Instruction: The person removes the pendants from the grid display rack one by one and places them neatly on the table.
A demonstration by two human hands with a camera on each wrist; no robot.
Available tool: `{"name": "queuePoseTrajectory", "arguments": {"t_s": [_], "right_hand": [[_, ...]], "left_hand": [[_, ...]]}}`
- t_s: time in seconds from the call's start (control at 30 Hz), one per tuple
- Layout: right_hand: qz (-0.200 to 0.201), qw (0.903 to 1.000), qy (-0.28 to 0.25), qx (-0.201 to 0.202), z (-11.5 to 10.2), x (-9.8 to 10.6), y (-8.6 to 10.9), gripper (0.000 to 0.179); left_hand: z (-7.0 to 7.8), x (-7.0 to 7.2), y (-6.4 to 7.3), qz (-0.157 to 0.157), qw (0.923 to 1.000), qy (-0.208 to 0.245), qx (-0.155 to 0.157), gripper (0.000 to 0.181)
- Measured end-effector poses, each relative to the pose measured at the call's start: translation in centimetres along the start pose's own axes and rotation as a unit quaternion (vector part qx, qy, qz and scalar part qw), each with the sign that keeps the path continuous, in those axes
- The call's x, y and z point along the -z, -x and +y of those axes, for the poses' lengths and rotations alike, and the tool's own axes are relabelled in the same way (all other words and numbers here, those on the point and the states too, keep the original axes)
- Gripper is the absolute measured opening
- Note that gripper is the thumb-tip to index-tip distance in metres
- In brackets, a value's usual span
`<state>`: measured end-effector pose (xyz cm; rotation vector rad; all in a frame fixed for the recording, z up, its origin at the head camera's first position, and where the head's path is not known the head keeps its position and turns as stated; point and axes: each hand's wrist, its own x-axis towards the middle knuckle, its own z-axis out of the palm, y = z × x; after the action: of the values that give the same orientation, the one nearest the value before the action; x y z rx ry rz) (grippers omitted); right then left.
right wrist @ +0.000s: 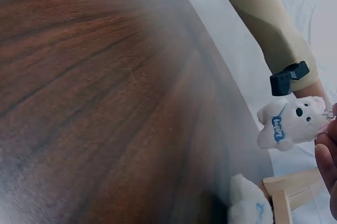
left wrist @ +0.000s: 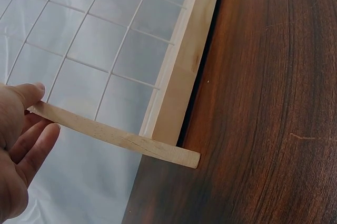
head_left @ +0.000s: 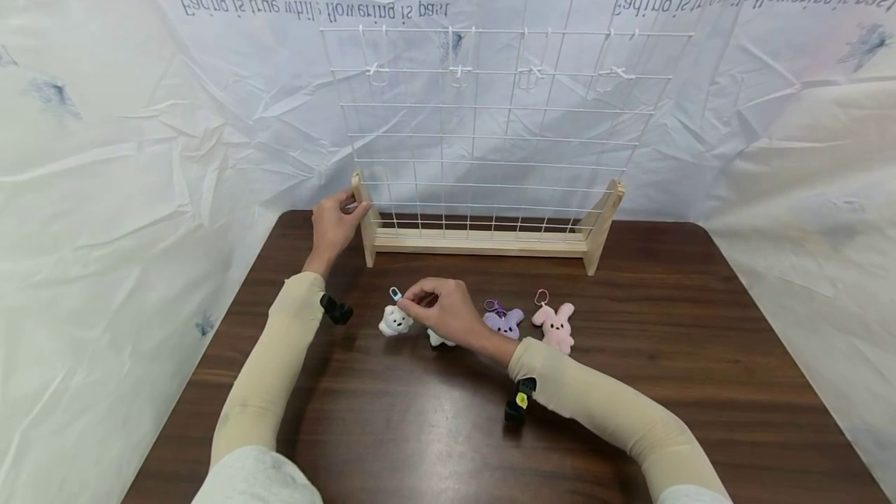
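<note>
My left hand [head_left: 336, 224] grips the left wooden foot [left wrist: 116, 137] of a white wire grid rack [head_left: 490, 134], thumb on one side and fingers on the other. My right hand [head_left: 448, 309] pinches a white bear plush keychain [head_left: 396, 320] near its light blue clasp [head_left: 395, 294]. In the right wrist view, this bear [right wrist: 295, 121] shows a blue tag on its chest, and the fingertips [right wrist: 325, 153] are at its head end. A second white plush [head_left: 439, 338] lies on the table, mostly hidden under my right hand.
Right of that hand lie a purple bunny plush keychain [head_left: 502, 323] and a pink bunny plush keychain [head_left: 558, 327]. Several white hooks [head_left: 460, 71] hang in a row on the upper grid. The rack stands at the back of the dark wooden table [head_left: 392, 426], before a white sheet [head_left: 210, 99].
</note>
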<state>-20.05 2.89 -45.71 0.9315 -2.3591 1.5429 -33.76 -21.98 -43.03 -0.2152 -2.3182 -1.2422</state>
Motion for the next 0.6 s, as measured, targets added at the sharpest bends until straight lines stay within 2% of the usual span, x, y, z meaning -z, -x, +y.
{"name": "queuePoseTrajectory", "arguments": {"t_s": [0.6], "right_hand": [[-0.019, 0.9996, 0.019, -0.012, 1.4, -1.2, 1.7, 0.006]], "left_hand": [[0.4, 0.2, 0.6, 0.002, 1.0000, 0.002, 0.000, 0.042]]}}
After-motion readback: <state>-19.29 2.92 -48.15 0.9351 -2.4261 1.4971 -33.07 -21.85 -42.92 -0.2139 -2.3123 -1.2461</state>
